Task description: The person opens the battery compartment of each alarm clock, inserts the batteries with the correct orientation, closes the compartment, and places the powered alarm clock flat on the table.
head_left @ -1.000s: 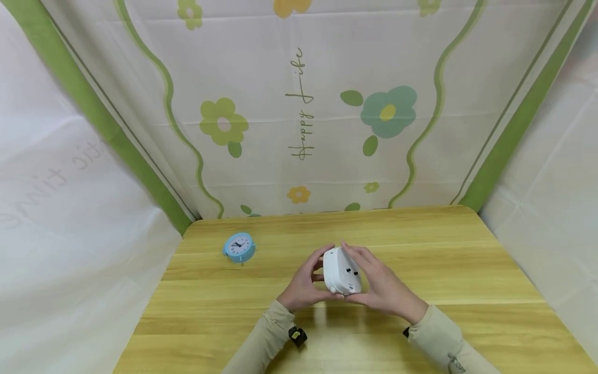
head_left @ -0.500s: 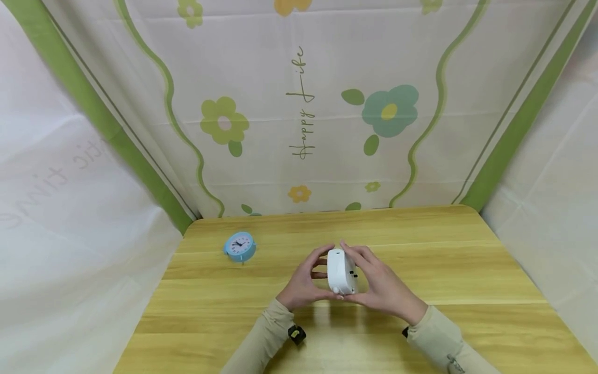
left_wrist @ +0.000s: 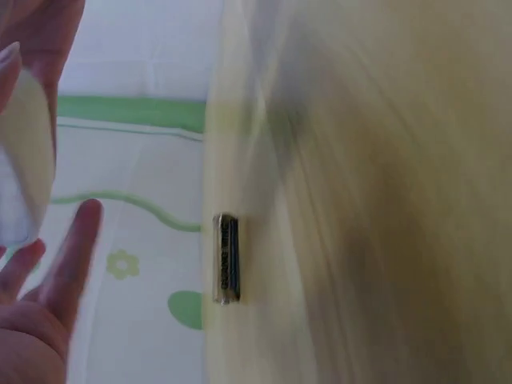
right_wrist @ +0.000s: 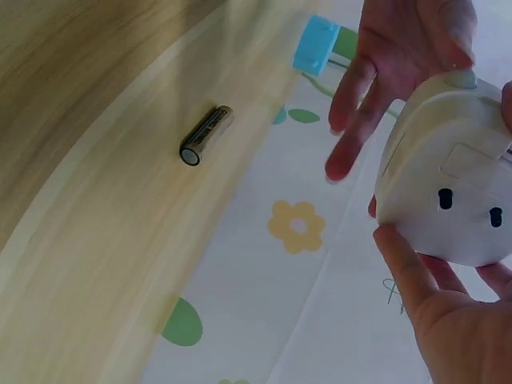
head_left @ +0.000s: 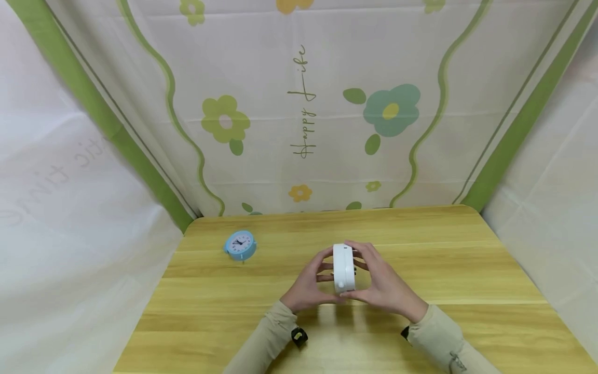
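Both hands hold a white alarm clock [head_left: 344,267] up over the wooden table in the head view. Its narrow side faces the head camera, while in the right wrist view the back shows two black knobs and a small panel. My left hand [head_left: 310,283] has its thumb at the lower edge and its index finger at the upper edge, other fingers spread behind. From the other side, my right hand [head_left: 383,283] grips the case between thumb and fingers. A battery [right_wrist: 206,136] lies on the table in both wrist views; the head view does not show it.
A small light-blue alarm clock [head_left: 240,245] sits at the back left of the wooden table [head_left: 201,317]. A white cloth [head_left: 299,119] with printed flowers hangs behind the table's far edge, and more cloth hangs on both sides.
The white alarm clock has turned in the hands: its knobbed back has swung away from the head camera and its narrow side has come round. It sits slightly further right.
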Demonstrator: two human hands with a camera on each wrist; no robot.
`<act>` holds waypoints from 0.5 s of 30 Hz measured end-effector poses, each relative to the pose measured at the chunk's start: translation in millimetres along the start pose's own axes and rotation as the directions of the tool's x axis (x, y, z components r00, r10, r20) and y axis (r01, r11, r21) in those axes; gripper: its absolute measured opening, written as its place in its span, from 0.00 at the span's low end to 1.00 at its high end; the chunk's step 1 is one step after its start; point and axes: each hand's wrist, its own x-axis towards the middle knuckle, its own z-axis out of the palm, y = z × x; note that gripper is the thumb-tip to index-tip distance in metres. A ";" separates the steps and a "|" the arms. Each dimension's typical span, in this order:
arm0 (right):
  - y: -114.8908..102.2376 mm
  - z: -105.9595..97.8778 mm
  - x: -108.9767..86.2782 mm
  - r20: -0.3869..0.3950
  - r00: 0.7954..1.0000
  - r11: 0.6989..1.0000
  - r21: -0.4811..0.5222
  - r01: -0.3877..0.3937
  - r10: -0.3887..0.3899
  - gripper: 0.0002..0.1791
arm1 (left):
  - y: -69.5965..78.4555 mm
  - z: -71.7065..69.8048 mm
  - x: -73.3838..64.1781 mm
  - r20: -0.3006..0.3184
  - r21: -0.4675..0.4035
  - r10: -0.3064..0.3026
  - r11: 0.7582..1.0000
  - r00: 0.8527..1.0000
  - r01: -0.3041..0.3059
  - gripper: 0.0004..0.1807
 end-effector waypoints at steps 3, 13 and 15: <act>-0.7 1.4 0.5 0.003 1.000 0.996 0.088 -0.007 0.007 0.64 | -0.2 2.2 0.1 0.005 -0.057 0.022 0.998 1.000 -0.021 0.62; -1.4 5.0 0.1 -0.003 1.000 0.991 0.131 0.008 -0.008 0.62 | -1.5 -0.5 2.0 -0.034 -0.042 0.109 0.993 0.993 -0.110 0.56; -1.2 2.8 -1.2 -0.011 1.000 0.995 0.102 0.016 -0.015 0.62 | -0.7 -0.8 1.9 -0.048 0.002 0.104 0.995 0.993 -0.104 0.56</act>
